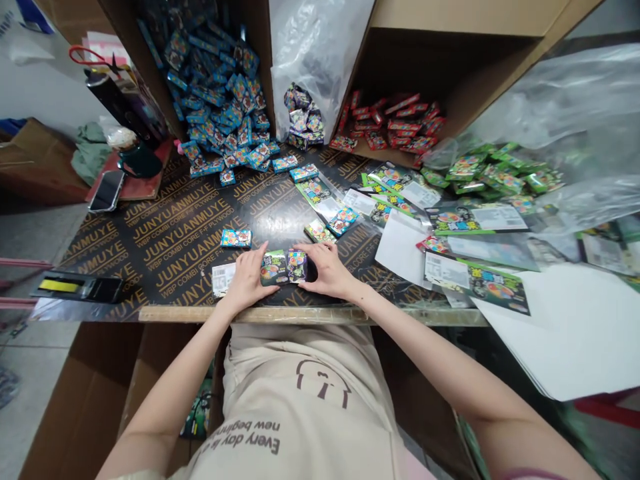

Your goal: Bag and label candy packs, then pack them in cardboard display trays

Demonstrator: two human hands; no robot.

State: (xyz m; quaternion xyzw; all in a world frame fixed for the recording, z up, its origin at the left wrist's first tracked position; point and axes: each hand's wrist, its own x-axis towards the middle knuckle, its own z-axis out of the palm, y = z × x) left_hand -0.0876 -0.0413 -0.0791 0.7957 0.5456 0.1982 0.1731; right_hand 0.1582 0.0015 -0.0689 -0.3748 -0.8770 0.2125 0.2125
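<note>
At the table's front edge my left hand [247,279] is closed on a flat printed packet [274,268], thumb below and fingers above. The packet's white label end [223,279] sticks out left of the hand. My right hand [327,272] grips a small purple box [297,265] between thumb and fingers, right against the packet's printed end. Whether the box is in the sleeve or on top of it, I cannot tell. A blue box [237,238] lies just beyond my left hand. Past my right hand are a green box [320,231] and another blue box [343,221].
Blue boxes [220,100] spill from a carton at back left. Purple boxes [305,120] and red boxes [400,123] sit behind, green boxes [490,170] at right. Flat packets [475,283] and white sheets [565,327] cover the right side. A phone [107,191] lies far left.
</note>
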